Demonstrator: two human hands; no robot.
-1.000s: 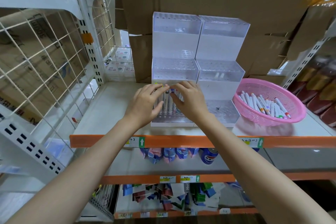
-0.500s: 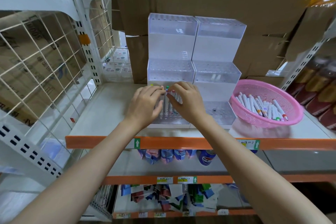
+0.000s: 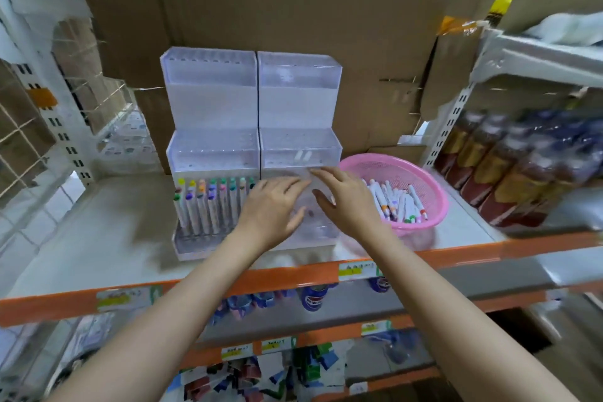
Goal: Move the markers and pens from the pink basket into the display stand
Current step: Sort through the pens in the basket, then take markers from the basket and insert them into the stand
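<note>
Hands (image 3: 272, 206) empty; markers (image 3: 208, 202) white, colour-capped, upright.

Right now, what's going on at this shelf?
A person is filling a clear display stand from a pink basket. One row of markers stands in its bottom-left tier. The left hand and right hand hover open and empty over the bottom-right tier; many more markers lie in the basket.

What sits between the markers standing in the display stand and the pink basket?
In the head view, the left hand and right hand are over the stand's right lower tier.
</note>
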